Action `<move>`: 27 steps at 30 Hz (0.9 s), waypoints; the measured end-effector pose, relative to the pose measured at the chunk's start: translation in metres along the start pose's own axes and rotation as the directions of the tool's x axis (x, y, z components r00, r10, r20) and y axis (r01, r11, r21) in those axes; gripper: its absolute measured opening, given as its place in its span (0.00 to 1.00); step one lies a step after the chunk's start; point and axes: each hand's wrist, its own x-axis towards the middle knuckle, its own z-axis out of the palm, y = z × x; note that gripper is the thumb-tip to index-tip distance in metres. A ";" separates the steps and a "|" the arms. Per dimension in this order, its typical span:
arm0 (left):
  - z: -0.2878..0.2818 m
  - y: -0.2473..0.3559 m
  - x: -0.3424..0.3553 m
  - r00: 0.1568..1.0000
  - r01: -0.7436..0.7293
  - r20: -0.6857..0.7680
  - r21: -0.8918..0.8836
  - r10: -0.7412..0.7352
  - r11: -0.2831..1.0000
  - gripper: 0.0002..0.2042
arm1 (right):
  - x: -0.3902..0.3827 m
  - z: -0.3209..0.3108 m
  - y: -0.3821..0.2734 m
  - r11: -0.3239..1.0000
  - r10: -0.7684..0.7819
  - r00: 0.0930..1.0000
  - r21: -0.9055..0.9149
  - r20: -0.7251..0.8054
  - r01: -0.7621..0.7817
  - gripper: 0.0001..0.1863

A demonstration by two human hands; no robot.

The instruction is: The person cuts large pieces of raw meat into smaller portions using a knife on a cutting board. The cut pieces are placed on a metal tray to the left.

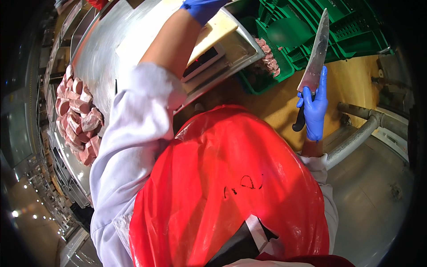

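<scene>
Blue gloves [314, 107]; red apron [222, 187]; white sleeve [133, 133]; green crates [311, 31]; pink meat [78, 115].

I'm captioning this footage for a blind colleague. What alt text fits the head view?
A person in a red apron holds a large knife blade-up in the blue-gloved right hand. The left hand, also gloved, reaches over a steel table bearing a scale and cut raw meat; green crates sit behind.
</scene>
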 end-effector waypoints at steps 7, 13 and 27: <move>-0.165 -0.100 0.019 0.997 -0.018 -0.058 0.516 0.056 0.857 0.17 | 0.010 0.043 0.021 0.971 0.074 0.995 0.224 0.074 -0.089 0.31; -0.269 -0.132 -0.097 0.982 0.136 -0.179 0.434 -0.063 0.890 0.17 | 0.077 0.215 -0.033 0.855 0.004 0.878 0.454 0.479 -0.251 0.17; -0.184 -0.074 -0.232 0.878 0.347 -0.430 0.267 -0.211 0.899 0.15 | 0.206 0.352 -0.099 0.988 -0.095 0.675 -0.012 0.732 0.152 0.18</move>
